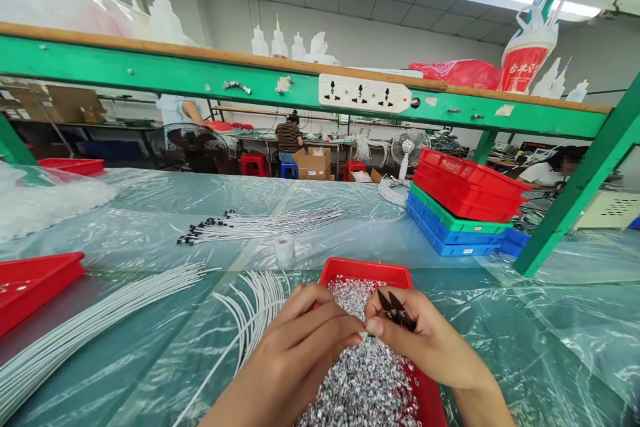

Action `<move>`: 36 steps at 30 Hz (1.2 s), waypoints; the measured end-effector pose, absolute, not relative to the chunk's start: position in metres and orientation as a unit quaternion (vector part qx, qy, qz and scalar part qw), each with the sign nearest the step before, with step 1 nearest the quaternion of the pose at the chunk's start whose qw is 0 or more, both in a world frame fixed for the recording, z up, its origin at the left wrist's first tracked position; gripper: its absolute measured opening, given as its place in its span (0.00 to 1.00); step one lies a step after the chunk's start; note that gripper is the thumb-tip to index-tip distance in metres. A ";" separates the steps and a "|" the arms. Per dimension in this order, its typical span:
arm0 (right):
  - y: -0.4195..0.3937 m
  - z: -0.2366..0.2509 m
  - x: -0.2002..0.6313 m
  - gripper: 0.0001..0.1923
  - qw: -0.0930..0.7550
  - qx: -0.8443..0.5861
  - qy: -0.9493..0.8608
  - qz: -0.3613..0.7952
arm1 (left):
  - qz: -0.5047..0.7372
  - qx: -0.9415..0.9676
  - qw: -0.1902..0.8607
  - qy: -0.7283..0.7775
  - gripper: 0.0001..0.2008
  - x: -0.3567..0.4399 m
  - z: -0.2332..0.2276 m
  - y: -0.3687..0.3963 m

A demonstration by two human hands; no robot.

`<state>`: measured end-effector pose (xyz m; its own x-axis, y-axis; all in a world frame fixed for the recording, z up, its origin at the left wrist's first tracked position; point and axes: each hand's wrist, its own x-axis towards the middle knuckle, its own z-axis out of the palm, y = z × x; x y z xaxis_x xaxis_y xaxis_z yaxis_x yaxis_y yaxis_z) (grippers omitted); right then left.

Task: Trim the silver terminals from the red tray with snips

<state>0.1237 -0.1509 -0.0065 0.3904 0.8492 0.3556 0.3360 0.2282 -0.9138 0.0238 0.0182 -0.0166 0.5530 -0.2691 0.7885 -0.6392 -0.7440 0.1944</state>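
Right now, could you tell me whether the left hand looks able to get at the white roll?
Probably yes: the roll stands just beyond the left hand, and nothing tall appears between them, only some cables lying close by. Its grip seems busy, though, close to the right hand.

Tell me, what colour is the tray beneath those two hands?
Red: the tray shows best in the head view.

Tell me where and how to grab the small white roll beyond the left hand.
Grip the small white roll around its curved side, probably best from above: it appears to stand on end, with its top uncovered and its wall exposed. White cables fan out on its near side, so a low approach from there looks more awkward.
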 end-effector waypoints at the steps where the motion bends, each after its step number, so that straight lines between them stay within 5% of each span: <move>1: -0.151 -0.007 0.122 0.11 0.602 -0.583 -0.505 0.207 | 0.394 0.848 0.231 -0.269 0.07 0.025 -0.016 0.018; 6: -0.159 -0.014 0.115 0.04 0.552 -0.666 -0.500 0.042 | 0.399 0.845 0.268 -0.237 0.08 0.030 -0.014 0.015; 9: -0.164 -0.018 0.117 0.10 0.464 -0.694 -0.545 -0.075 | 0.387 0.847 0.300 -0.207 0.07 0.029 -0.013 0.013; 21: -0.166 -0.010 0.112 0.20 0.307 -0.728 -0.582 -0.192 | 0.332 0.880 0.319 -0.121 0.10 0.026 -0.022 0.003; 36: -0.154 -0.032 0.122 0.13 0.333 -0.651 -0.585 -0.349 | 0.326 0.812 0.478 -0.074 0.11 0.026 -0.021 -0.006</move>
<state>0.1215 -0.1537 -0.0316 0.0711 0.5294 0.8454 0.9953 -0.0931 -0.0254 0.0261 -0.0058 -0.0206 0.7761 0.1908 0.6010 -0.4324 -0.5328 0.7274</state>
